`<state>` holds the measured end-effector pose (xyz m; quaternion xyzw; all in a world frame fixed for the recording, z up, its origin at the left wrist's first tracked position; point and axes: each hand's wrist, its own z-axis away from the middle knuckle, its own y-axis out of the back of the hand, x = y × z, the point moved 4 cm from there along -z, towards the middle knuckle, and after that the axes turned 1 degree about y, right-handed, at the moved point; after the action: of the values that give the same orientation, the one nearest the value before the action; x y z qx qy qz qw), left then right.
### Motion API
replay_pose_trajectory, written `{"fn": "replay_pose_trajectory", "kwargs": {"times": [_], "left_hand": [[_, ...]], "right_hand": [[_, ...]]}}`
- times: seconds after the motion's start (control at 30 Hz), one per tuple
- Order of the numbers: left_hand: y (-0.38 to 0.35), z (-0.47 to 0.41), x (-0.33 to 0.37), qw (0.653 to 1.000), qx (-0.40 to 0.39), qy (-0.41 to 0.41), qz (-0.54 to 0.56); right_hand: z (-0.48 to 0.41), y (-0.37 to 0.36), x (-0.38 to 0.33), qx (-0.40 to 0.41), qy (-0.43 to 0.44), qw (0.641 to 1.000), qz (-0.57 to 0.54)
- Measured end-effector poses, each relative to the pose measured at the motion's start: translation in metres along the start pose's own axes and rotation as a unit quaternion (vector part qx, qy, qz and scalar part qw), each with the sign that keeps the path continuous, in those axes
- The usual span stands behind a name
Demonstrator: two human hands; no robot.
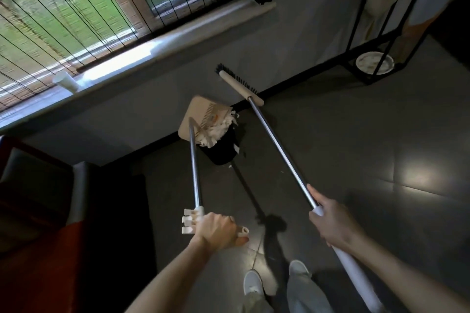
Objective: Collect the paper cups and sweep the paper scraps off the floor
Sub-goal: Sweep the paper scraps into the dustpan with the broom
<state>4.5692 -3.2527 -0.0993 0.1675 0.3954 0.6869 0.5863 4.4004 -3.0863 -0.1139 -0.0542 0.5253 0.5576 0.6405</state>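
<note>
1. The left hand (218, 231) is clamped round the white plastic handle at the top of the long-poled beige dustpan (194, 115). Its grip is tight on the handle, fingers curled right over.
2. The pan is tipped over the small black bin (221, 155) by the wall. A heap of shredded white paper scraps (217, 131) sits at the pan's lip, right above the bin's mouth.
3. A few stray white bits (230, 165) lie on the dark tiled floor (381, 160), just beside the bin.
4. The right hand (333, 223) has the silver-poled broom (280, 150) where the metal meets the white sleeve. The grip is closed round it, with the forefinger laid straight along the pole.
5. The broom's beige head and black bristles are over by the black skirting, just past the bin. From here it's hard to say whether the bristles touch the floor.
6. One white paper cup (66, 82) stands on the pale windowsill (165, 44), well apart from the bin and off to the left.
7. A pair of pale shoes (251, 284) stands on the floor between the two poles.
8. Far right, a black wire rack (356, 51) holds a white plate (375, 63) on its bottom shelf.
</note>
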Motion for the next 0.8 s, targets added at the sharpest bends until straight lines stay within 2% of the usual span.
{"fn": "replay_pose_trajectory", "kwargs": {"times": [0.23,0.43,0.63,0.73,0.8], "left_hand": [[0.008,0.016,-0.040,0.994,0.083,0.061,-0.021],[0.021,0.030,-0.051,0.980,0.138,0.142,0.017],[0.020,0.042,-0.050,0.974,0.133,0.176,0.044],[0.014,0.049,-0.058,0.964,0.138,0.204,0.095],[0.011,0.058,-0.062,0.942,0.166,0.238,0.168]], "right_hand": [[-0.006,-0.002,-0.010,0.001,0.010,1.000,0.007],[-0.016,-0.007,-0.026,-0.014,0.017,1.000,-0.021],[-0.016,-0.014,-0.027,-0.030,0.009,0.997,-0.065],[-0.019,-0.017,-0.023,-0.032,-0.005,0.998,-0.063],[-0.021,-0.019,-0.022,-0.039,-0.011,0.997,-0.067]]}}
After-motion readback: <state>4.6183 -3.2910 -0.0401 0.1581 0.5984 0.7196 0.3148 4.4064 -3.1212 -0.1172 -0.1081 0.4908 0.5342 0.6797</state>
